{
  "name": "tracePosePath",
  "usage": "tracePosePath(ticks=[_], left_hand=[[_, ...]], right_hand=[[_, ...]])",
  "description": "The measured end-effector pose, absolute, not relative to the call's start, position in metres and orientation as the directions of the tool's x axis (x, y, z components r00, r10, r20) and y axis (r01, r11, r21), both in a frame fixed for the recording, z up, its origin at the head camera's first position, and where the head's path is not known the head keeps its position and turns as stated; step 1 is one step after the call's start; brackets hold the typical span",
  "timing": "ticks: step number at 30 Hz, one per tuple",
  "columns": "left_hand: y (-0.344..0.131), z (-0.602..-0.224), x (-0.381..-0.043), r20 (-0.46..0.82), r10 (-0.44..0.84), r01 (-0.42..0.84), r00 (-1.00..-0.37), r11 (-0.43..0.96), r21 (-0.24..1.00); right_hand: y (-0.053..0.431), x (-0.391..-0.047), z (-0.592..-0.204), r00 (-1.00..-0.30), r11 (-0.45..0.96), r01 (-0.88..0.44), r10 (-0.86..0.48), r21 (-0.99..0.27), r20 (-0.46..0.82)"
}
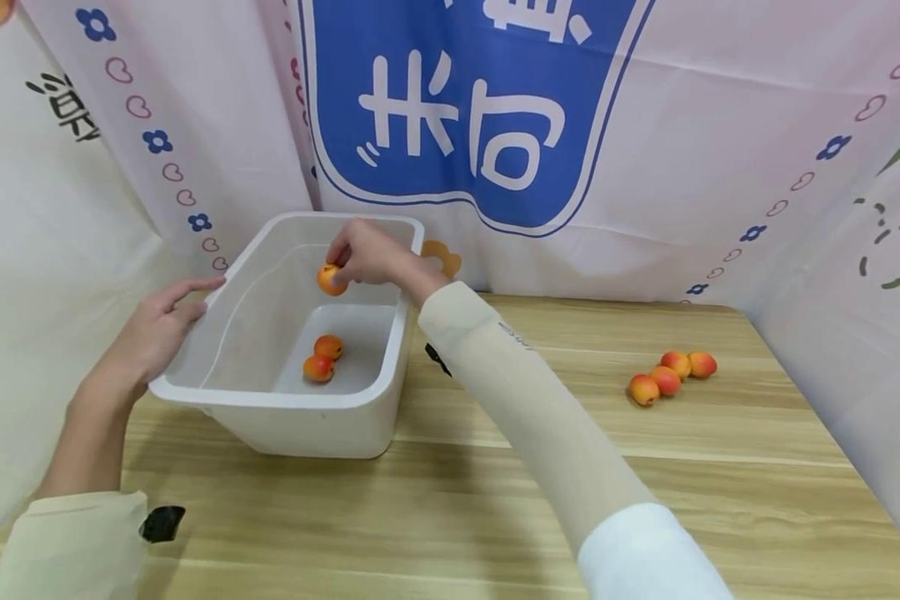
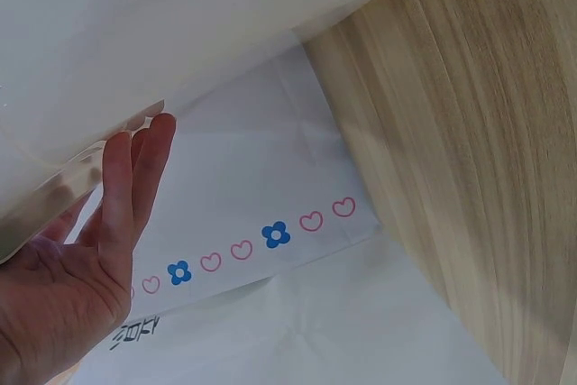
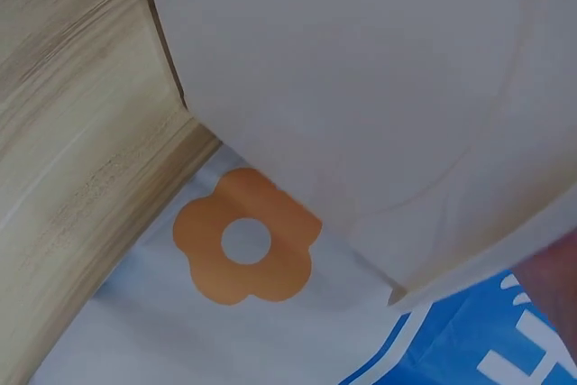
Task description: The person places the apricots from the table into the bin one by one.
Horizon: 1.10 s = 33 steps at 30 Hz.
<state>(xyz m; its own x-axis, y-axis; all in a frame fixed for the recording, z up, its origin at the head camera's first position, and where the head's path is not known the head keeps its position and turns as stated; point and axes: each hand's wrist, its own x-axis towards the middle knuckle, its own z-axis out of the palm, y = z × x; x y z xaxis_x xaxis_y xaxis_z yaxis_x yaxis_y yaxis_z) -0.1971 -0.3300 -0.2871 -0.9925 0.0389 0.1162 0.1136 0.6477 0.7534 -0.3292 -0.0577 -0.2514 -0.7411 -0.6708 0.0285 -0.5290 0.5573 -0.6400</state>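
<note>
One orange-red fruit (image 1: 331, 282) sits pinched in your right hand (image 1: 371, 252), above the floor of the bin (image 1: 270, 399) (your left hand (image 1: 156, 331), fingers extended, touches its rim); probably light, smooth, bruisable: hold its sides gently.

Bin (image 1: 270, 400), left: open above, blocked at sides. Bench (image 1: 570, 492): passage near right. Fruit cluster (image 1: 664, 381), far right: obstacle.

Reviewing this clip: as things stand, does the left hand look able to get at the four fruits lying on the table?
Probably not directly: the left hand touches the tub's left side, and both the tub and the outstretched right arm lie between it and the four fruits.
</note>
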Motion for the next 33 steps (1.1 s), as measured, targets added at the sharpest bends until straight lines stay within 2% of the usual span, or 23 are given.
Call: tracePosePath(ticks=[7,11,21,33], left_hand=[[-0.327,-0.287,-0.198,0.11,0.033,0.105,-0.993,0.644,0.758],[-0.326,-0.286,-0.199,0.109,0.032,0.104,-0.994,0.647,0.756],[-0.327,-0.284,-0.2,0.114,0.033,0.108,-0.993,0.646,0.756],[-0.33,-0.288,-0.199,0.12,0.029,0.11,-0.992,0.647,0.754]], right_hand=[[-0.07,-0.329,-0.253,-0.75,0.642,-0.559,-0.662,-0.525,-0.011],[-0.075,-0.327,-0.253,-0.778,0.698,-0.517,-0.624,-0.495,-0.066],[-0.077,-0.322,-0.252,-0.823,0.746,-0.416,-0.552,-0.52,-0.135],[-0.076,-0.321,-0.256,-0.841,0.759,-0.402,-0.527,-0.512,-0.121]])
